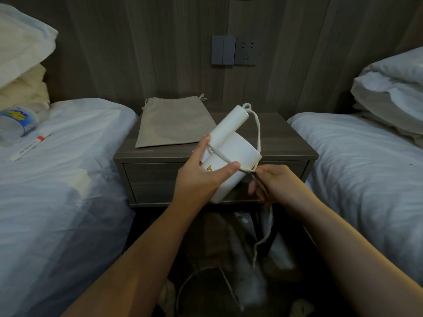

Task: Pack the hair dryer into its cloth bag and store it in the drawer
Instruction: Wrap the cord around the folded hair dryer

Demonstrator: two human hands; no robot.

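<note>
A white hair dryer (238,149) is held in the air in front of the nightstand, its folded handle pointing up and away. My left hand (201,177) grips its body, thumb pressing the grey cord (258,133) against it. The cord loops from the handle tip, crosses the body and runs into my right hand (272,181), which pinches it just right of the dryer; the rest hangs toward the floor. The beige cloth drawstring bag (170,123) lies flat on the nightstand top (286,138). The drawer (151,177) below is closed.
Beds with white sheets flank the nightstand left (57,179) and right (366,161). A water bottle (16,124) and a small white tube (31,145) lie on the left bed. Wall switches and a socket (234,50) sit above. Cables and a wire loop lie on the floor.
</note>
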